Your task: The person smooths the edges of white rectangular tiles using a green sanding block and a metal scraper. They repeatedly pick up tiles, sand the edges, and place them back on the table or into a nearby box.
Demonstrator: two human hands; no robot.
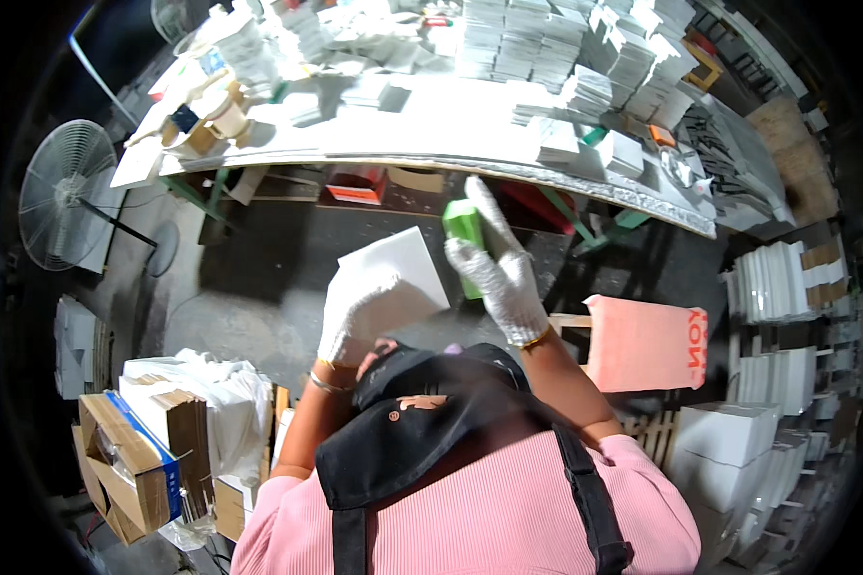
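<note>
My left hand (353,314), in a white knit glove, is closed on a flat white square piece (408,268), perhaps a tile or board. The piece is held tilted in front of my chest. My right hand (501,285), gloved the same way, grips a long green block (463,225) between thumb and fingers. The block's lower end shows below the thumb, just right of the white piece and apart from it. Part of the block is hidden by the hand.
Ahead runs a long white worktable (355,144) with stacks of white pieces (513,43). A standing fan (67,192) is at the left. Cardboard boxes (125,460) stand at lower left. A pink-covered seat (642,343) and white stacks (729,436) are on the right.
</note>
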